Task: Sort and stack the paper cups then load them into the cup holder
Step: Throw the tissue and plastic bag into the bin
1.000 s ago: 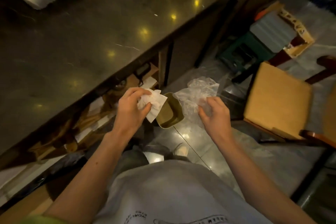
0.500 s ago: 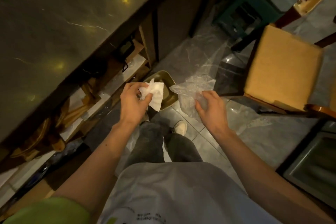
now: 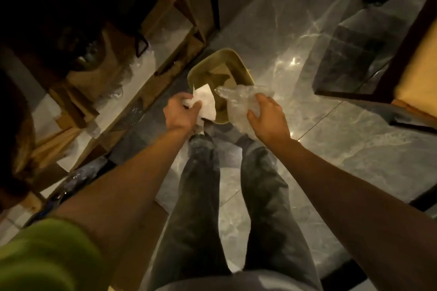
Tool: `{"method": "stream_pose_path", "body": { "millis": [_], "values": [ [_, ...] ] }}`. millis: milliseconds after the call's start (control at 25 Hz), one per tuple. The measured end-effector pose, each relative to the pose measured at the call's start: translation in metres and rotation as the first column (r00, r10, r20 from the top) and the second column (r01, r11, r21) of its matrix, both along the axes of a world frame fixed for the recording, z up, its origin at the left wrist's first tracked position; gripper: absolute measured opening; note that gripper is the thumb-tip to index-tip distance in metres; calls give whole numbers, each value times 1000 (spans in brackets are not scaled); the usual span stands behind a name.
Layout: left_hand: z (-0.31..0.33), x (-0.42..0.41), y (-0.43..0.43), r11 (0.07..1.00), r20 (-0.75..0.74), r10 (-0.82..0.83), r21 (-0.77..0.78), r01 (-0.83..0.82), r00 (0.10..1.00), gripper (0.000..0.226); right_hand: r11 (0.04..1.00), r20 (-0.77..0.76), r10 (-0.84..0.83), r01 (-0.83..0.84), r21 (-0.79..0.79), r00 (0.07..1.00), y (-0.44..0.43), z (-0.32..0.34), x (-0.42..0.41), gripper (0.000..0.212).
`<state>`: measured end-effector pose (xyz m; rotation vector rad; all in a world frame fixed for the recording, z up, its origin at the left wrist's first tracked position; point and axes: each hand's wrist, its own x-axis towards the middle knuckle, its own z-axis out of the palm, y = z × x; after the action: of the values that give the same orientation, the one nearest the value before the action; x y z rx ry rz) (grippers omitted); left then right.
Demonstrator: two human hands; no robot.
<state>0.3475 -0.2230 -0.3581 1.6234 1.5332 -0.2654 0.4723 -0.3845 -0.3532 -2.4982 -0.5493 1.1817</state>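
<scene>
My left hand [image 3: 181,114] grips a crumpled white paper tissue [image 3: 206,101] right over the near rim of a small olive-green bin [image 3: 238,64] on the floor. My right hand [image 3: 267,120] holds a crumpled clear plastic wrapper [image 3: 238,104] over the bin's right near edge. Some brown scraps lie inside the bin. No paper cups or cup holder are in view.
Wooden shelving [image 3: 146,71] under the counter runs along the left, with dark clutter inside. A chair with a yellow seat [image 3: 421,73] stands at the right. My legs [image 3: 201,196] stand on grey marble floor tiles [image 3: 354,149] just behind the bin.
The view has tilted down from the counter to the floor. Both hands have moved forward and down to the bin's rim, still holding the tissue and the wrapper.
</scene>
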Motion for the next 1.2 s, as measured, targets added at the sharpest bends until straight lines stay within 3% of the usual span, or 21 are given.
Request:
{"method": "stream_pose_path", "body": {
  "millis": [280, 440, 680, 1040, 1200],
  "values": [
    [-130, 18, -1, 996, -154, -85, -18, 83, 984, 42, 992, -16, 103, -104, -68, 995, 7, -133, 5, 47],
    [-185, 33, 5, 992, -73, -99, 71, 104, 992, 32, 974, 48, 228, -228, -13, 972, 15, -185, 7, 42],
    [-251, 41, 13, 968, -115, -198, 134, 213, 973, 38, 963, 78, 263, -256, -81, 962, 25, -245, 3, 46],
    [-279, 44, 8, 960, -179, -220, 138, 245, 959, 55, 977, 9, 151, -148, -155, 988, 36, -259, 0, 58],
    [-282, 50, 8, 959, -106, -226, 151, 240, 968, 59, 980, 20, 144, -140, -138, 989, 38, -263, 5, 61]
  ]
}}
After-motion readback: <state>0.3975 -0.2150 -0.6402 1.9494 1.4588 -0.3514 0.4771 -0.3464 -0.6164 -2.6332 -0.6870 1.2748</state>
